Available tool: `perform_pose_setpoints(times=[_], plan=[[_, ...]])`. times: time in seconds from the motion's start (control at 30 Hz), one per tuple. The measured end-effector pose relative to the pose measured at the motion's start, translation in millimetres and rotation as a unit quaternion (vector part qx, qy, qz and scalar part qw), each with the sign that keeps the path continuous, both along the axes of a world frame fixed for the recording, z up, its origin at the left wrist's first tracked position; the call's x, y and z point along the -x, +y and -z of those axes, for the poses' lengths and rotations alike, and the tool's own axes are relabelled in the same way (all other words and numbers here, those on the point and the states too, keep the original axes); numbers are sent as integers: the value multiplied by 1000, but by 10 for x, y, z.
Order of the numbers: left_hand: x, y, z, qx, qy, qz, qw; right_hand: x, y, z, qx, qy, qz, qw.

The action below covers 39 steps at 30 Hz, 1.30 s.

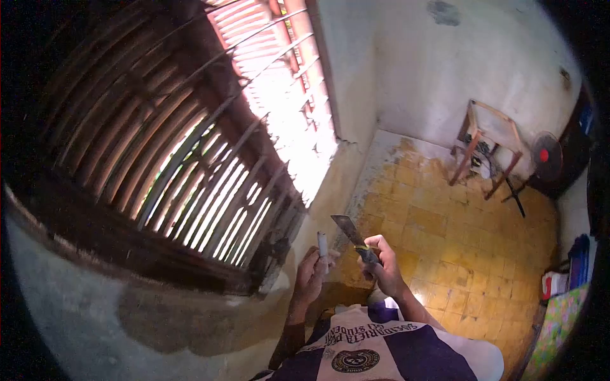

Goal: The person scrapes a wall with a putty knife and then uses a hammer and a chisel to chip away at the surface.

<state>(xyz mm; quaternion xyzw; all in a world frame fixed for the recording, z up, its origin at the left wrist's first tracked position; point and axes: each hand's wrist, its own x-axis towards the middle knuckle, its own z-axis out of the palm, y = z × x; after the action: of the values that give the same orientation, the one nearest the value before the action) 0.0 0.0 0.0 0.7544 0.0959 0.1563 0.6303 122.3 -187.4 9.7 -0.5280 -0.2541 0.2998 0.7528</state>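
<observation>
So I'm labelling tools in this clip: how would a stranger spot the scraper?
Below the big louvred wooden window, find the person's two hands. The right hand grips a flat dark metal scraper blade, angled upward; the left hand holds a small white stick instead.

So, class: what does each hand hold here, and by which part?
The right hand grips a flat-bladed scraper by its handle, blade pointing up. The left hand holds a small white stick by its lower end; what it is cannot be told.
</observation>
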Motion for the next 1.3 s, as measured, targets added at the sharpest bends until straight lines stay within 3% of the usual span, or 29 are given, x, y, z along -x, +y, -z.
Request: perform_pose_setpoints(times=[0.07,0.1,0.17,0.27,0.7,0.83,1.17,1.3], plan=[[-127,0,-6,16,-11,41,999,21,-87,-103,33,-32,28,999],[-745,-584,42,66,-11,49,997,-542,-668,-168,78,-38,37,996],[-992,-779,-147,108,25,63,992,-729,-857,-190,111,-15,56,992],[-1523,-882,-220,112,-50,77,989,-1172,-943,-93,86,-45,121,988],[-3166,-1563,-23,142,-15,145,979,-2395,-1816,86,119,-68,235,962],[-3571,-1637,111,188,0,180,966,-2753,-1837,114,109,-40,258,959],[-4817,-1320,445,148,71,225,960,-3779,-1485,69,130,33,242,961],[-5374,-1154,318,109,51,216,969,-4311,-1343,-28,142,66,244,957]])
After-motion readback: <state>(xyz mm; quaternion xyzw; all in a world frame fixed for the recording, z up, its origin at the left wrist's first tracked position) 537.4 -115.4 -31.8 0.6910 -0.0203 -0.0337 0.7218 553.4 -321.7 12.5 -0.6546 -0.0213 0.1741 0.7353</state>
